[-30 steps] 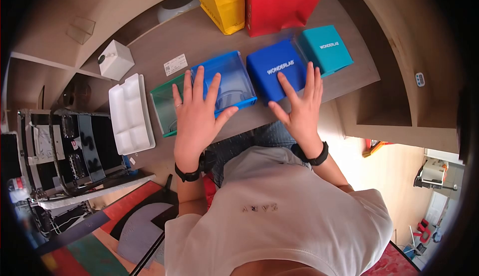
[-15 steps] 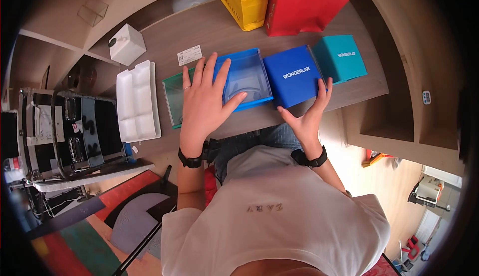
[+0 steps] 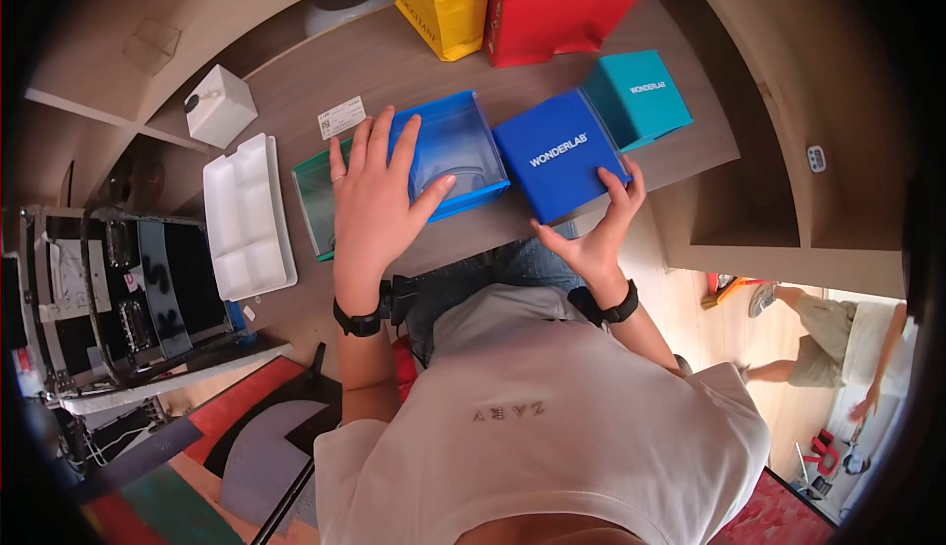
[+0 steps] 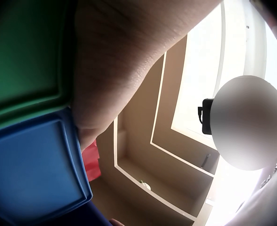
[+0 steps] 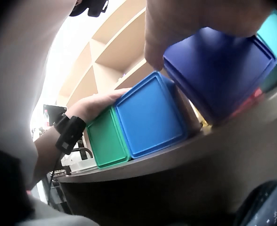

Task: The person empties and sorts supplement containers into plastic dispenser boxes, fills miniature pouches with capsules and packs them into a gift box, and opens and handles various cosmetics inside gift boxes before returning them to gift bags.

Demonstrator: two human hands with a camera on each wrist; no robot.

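Note:
My right hand (image 3: 597, 252) grips the near end of a dark blue WONDERLAB box (image 3: 544, 172), thumb at its left corner and fingers at the right. In the right wrist view that box (image 5: 218, 75) stands tilted beside the lighter blue box (image 5: 150, 115). My left hand (image 3: 372, 205) lies with straight fingers over the green box (image 3: 313, 200) and the blue box with a clear top (image 3: 458, 141), hiding where the two meet. A teal WONDERLAB box (image 3: 645, 111) sits just right of the dark blue one.
A white compartment tray (image 3: 246, 222) lies at the left, with a white box (image 3: 222, 106) behind it. A printed label (image 3: 342, 116) lies near the green box. Yellow (image 3: 443, 13) and red bags (image 3: 562, 13) stand at the back. Another person (image 3: 823, 333) is at the right.
My right hand has gone from spread fingers over the dark blue box to gripping its near end. That box has turned and come toward me. The left hand stays over the same boxes.

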